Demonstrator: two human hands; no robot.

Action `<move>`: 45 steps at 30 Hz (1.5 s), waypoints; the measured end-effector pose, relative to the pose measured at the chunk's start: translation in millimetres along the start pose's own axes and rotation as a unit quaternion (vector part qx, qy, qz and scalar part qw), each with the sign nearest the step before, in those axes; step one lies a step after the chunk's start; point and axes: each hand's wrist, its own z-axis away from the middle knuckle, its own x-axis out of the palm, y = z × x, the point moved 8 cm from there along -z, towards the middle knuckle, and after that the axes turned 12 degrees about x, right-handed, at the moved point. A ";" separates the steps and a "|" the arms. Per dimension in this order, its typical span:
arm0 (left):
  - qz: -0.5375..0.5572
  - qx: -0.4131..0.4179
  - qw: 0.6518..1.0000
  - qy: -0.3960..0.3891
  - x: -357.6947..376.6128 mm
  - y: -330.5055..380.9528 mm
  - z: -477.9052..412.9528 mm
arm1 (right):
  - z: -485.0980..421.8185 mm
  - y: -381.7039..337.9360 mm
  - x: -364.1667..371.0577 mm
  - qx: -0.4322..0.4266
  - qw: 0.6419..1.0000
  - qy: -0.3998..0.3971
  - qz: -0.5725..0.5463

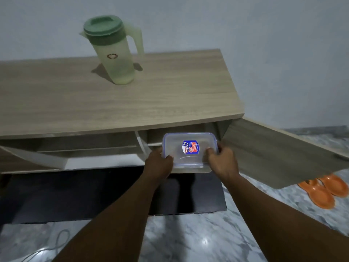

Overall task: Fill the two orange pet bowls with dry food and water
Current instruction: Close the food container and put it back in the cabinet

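Note:
A clear plastic food container (186, 159) with a blue-rimmed lid and a blue and red label is held in front of the open cabinet compartment. My left hand (157, 165) grips its left side and my right hand (221, 160) grips its right side, thumbs on the lid. What it holds cannot be made out. A green-lidded water jug (113, 52) stands on the wooden cabinet top (170, 91), well behind the hands. The two orange pet bowls (324, 190) lie on the marble floor at the right, partly hidden under the open cabinet door (273, 154).
The cabinet door swings out to the right above the bowls. Another door panel (34, 157) hangs open at the left. A dark mat (94, 193) lies on the floor before the cabinet. A thin cable (56, 242) lies at the bottom left.

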 end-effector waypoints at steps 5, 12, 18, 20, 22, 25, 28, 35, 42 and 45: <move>0.037 0.020 0.999 0.033 17.7 -26.1 -52.3 | -52.3 -4.0 23.6 -0.032 0.999 0.012 -0.013; 0.045 0.029 0.997 0.054 33.7 -45.5 -97.7 | -113.8 -11.4 51.1 -0.081 0.996 0.037 -0.024; 0.038 0.019 0.996 0.082 35.8 -62.6 -128.1 | -131.6 -18.8 63.1 -0.092 0.993 0.070 -0.013; 0.014 0.031 0.994 0.101 31.4 -64.2 -138.2 | -135.8 -21.7 65.9 -0.095 0.992 0.081 -0.005; -0.043 0.033 0.993 0.104 29.2 -62.0 -142.8 | -137.7 -26.4 67.0 -0.099 0.991 0.084 0.008; -0.204 0.162 0.951 0.166 26.3 -41.5 -124.4 | -127.7 -28.8 68.0 -0.158 0.976 0.148 0.039; -0.383 0.347 0.843 0.151 59.7 -39.0 -82.2 | -89.3 -15.5 76.7 -0.321 0.907 0.240 0.129; -0.472 0.378 0.796 0.033 90.9 -70.2 -71.9 | -67.4 36.8 125.5 -0.442 0.810 0.199 0.329; -0.481 0.381 0.789 0.027 91.0 -74.6 -75.1 | -73.7 35.0 129.7 -0.421 0.800 0.221 0.367; -0.476 0.368 0.799 0.015 91.3 -74.2 -78.3 | -75.6 29.5 130.5 -0.419 0.796 0.220 0.377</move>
